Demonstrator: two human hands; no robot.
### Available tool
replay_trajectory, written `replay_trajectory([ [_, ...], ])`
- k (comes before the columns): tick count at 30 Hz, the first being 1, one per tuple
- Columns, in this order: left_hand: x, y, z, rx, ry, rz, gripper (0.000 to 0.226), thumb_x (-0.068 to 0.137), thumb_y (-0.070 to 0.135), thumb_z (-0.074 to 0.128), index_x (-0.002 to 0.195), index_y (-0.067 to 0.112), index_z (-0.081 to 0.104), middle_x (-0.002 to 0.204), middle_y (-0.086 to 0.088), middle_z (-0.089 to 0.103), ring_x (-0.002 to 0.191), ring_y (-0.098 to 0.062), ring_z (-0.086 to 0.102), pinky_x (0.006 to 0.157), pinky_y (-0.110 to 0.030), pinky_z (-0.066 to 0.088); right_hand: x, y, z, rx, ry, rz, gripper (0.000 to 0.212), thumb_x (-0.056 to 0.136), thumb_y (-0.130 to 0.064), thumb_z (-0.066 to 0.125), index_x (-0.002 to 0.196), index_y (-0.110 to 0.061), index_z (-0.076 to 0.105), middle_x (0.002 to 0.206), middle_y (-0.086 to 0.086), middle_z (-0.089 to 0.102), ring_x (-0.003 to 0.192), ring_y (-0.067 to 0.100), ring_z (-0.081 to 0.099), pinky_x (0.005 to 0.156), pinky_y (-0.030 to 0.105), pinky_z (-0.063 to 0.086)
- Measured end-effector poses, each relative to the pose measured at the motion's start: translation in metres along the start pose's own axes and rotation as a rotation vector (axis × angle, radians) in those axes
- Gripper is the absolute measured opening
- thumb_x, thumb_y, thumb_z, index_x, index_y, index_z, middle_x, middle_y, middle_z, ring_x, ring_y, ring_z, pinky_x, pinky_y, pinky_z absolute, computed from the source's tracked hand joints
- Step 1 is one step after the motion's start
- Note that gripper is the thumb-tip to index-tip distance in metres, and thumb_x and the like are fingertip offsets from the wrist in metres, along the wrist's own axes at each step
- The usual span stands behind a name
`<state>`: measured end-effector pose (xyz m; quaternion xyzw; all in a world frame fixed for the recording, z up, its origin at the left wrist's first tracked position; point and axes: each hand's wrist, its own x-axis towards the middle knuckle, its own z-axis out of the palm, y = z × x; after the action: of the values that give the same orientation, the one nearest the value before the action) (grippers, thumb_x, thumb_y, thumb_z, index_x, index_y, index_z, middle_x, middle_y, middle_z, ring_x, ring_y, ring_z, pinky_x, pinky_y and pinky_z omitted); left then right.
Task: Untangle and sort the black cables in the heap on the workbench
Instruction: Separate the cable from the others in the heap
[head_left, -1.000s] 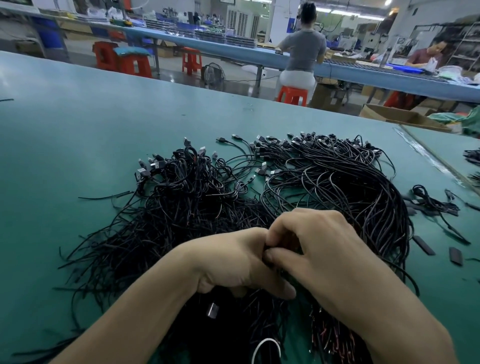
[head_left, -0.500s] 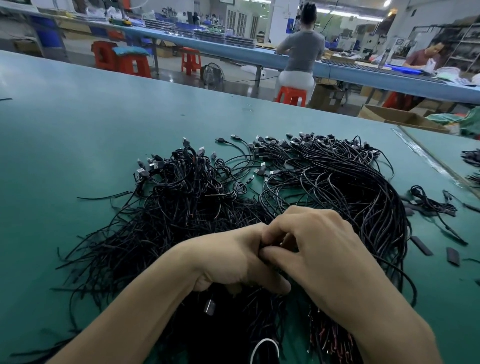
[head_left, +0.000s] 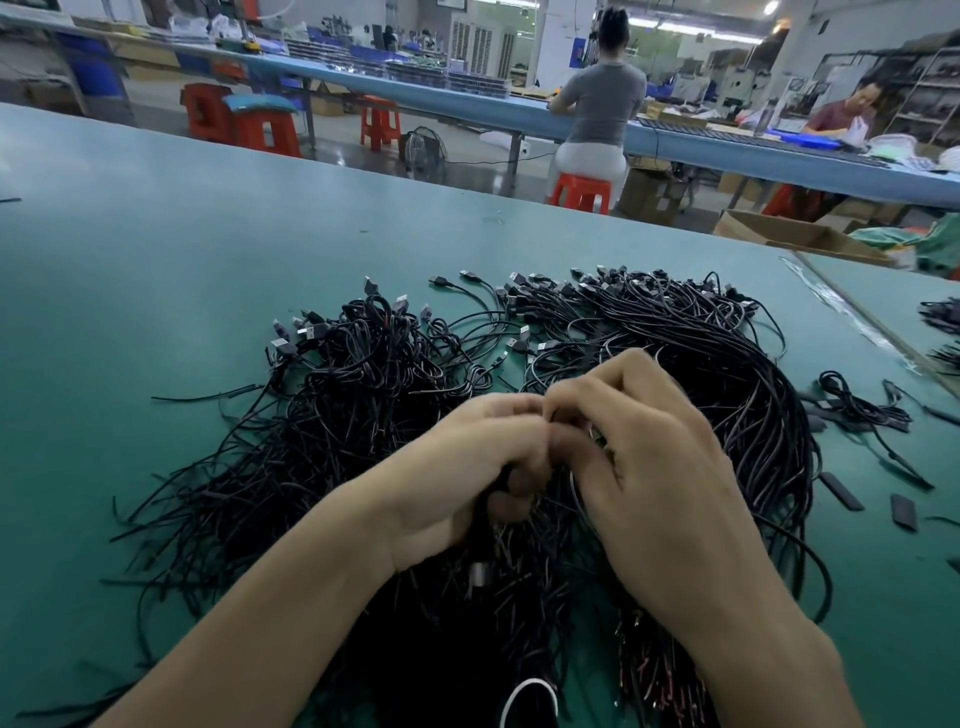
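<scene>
Our left hand (head_left: 457, 467) and right hand (head_left: 660, 467) are edging farther across the heap (head_left: 363, 415), both pinching black cables (head_left: 574, 488) at its middle.

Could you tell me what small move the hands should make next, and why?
Probably draw the pinched cables up, free of the tangled heap: left hand and right hand meet fingertip to fingertip above it, fingers curled round cables, with a neater bundle lying just right.

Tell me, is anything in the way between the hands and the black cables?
Nothing visible is. The left hand and the right hand are right down on the black cables, touching each other, with their fingers curled around strands where they meet.
</scene>
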<state>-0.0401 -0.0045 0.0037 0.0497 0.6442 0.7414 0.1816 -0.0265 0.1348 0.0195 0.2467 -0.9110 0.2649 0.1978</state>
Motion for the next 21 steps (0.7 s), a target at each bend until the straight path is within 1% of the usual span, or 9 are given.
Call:
replay_trajectory([
  [2, 0.003, 0.006, 0.003, -0.116, 0.054, -0.011, 0.012, 0.073, 0.013, 0.045, 0.065, 0.015, 0.053, 0.058, 0.000, 0.039, 0.043, -0.008, 0.035, 0.039, -0.019, 0.027, 0.000, 0.000, 0.005, 0.026, 0.127, 0.000, 0.008, 0.091, -0.027, 0.057, 0.091, -0.026, 0.066, 0.092, -0.014, 0.046, 0.091, 0.012, 0.047, 0.067, 0.024, 0.043],
  [4, 0.002, 0.005, 0.005, -0.249, 0.145, 0.055, 0.026, 0.085, 0.035, 0.049, 0.066, 0.019, 0.057, 0.057, 0.003, 0.044, 0.045, -0.008, 0.038, 0.040, -0.020, 0.030, 0.000, -0.003, 0.013, 0.106, 0.198, 0.002, 0.008, 0.091, -0.026, 0.058, 0.093, -0.024, 0.066, 0.093, -0.012, 0.047, 0.092, 0.014, 0.049, 0.069, 0.025, 0.045],
  [6, 0.002, -0.004, 0.005, -0.274, 0.267, 0.152, 0.040, 0.099, 0.043, 0.046, 0.070, 0.018, 0.059, 0.057, 0.000, 0.048, 0.046, -0.009, 0.041, 0.041, -0.022, 0.033, 0.000, -0.007, 0.020, 0.224, 0.241, 0.022, 0.010, 0.093, -0.026, 0.057, 0.095, -0.022, 0.066, 0.094, -0.012, 0.049, 0.091, 0.015, 0.055, 0.071, 0.029, 0.050],
  [9, -0.001, -0.006, 0.009, -0.214, 0.259, 0.381, 0.034, 0.099, 0.042, 0.053, 0.086, 0.015, 0.068, 0.081, -0.010, 0.060, 0.069, -0.017, 0.057, 0.065, -0.030, 0.048, 0.001, -0.010, 0.021, 0.364, 0.316, 0.037, 0.009, 0.095, -0.016, 0.063, 0.095, -0.025, 0.065, 0.093, -0.009, 0.053, 0.085, 0.007, 0.057, 0.071, 0.014, 0.046],
  [11, -0.002, -0.008, 0.007, -0.100, 0.267, 0.484, 0.027, 0.097, 0.037, 0.056, 0.094, 0.016, 0.072, 0.093, -0.002, 0.069, 0.089, -0.013, 0.064, 0.084, -0.028, 0.051, 0.002, -0.008, 0.018, 0.418, 0.350, 0.053, 0.013, 0.094, -0.014, 0.065, 0.094, -0.027, 0.064, 0.091, -0.009, 0.055, 0.082, 0.003, 0.057, 0.068, 0.008, 0.042],
  [13, -0.003, -0.007, 0.004, 0.101, 0.277, 0.527, 0.022, 0.096, 0.033, 0.056, 0.099, 0.019, 0.073, 0.090, 0.008, 0.068, 0.085, 0.000, 0.061, 0.080, -0.016, 0.047, 0.004, -0.004, 0.013, 0.432, 0.378, 0.072, 0.012, 0.093, -0.015, 0.065, 0.094, -0.027, 0.064, 0.090, -0.011, 0.055, 0.080, 0.002, 0.056, 0.068, 0.008, 0.041],
  [15, -0.003, -0.006, 0.003, 0.228, 0.250, 0.510, 0.020, 0.089, 0.037, 0.059, 0.099, 0.029, 0.074, 0.083, 0.014, 0.063, 0.072, 0.005, 0.056, 0.070, -0.012, 0.045, 0.004, 0.002, 0.009, 0.447, 0.400, 0.093, 0.011, 0.093, -0.015, 0.065, 0.093, -0.026, 0.065, 0.088, -0.010, 0.055, 0.078, 0.001, 0.055, 0.067, 0.007, 0.041],
  [18, -0.001, -0.008, -0.001, 0.300, 0.272, 0.529, 0.013, 0.085, 0.041, 0.064, 0.095, 0.042, 0.072, 0.077, 0.006, 0.051, 0.065, -0.003, 0.047, 0.065, -0.019, 0.042, 0.005, 0.005, 0.006, 0.486, 0.380, 0.097, 0.015, 0.092, -0.014, 0.066, 0.090, -0.029, 0.064, 0.088, -0.009, 0.056, 0.078, 0.003, 0.055, 0.066, 0.007, 0.041],
  [21, 0.000, -0.010, -0.005, 0.309, 0.288, 0.557, 0.008, 0.090, 0.038, 0.065, 0.096, 0.043, 0.069, 0.059, 0.005, 0.042, 0.051, -0.009, 0.037, 0.048, -0.021, 0.033, 0.005, 0.005, 0.009, 0.508, 0.349, 0.128, 0.018, 0.092, -0.013, 0.066, 0.088, -0.031, 0.064, 0.089, -0.009, 0.057, 0.077, 0.003, 0.056, 0.064, 0.008, 0.041],
])
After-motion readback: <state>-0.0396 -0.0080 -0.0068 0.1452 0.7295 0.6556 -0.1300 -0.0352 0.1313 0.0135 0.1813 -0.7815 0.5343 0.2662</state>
